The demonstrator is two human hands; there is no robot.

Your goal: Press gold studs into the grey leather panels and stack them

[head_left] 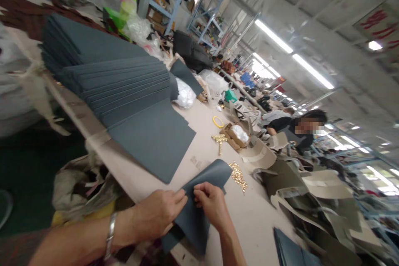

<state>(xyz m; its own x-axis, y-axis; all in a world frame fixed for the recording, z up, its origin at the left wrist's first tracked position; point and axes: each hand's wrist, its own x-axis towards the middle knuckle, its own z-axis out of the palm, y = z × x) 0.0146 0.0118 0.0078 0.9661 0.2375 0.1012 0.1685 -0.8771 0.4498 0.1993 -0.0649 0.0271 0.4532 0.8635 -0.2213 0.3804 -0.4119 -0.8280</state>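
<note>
**Both hands on a curled dark sheet at the table's near edge**

We have the pale table [258, 208] running away from us, a fanned stack of dark sheets [124, 91] covering its left part. Below the edge, a cloth sack [71, 183] gapes, scraps inside. The curled dark sheet [195, 220] lies between that stack and the gold pieces. Our left hand [158, 213] pinches it, fingers closed; our right hand [213, 203] has its fingertips drawn together against it, though we cannot tell whether they pinch anything. Beyond, an open cardboard box [235, 145] holds a white wrapped bundle [240, 133], near a yellow ring [217, 122] and small gold pieces [237, 177].
</note>
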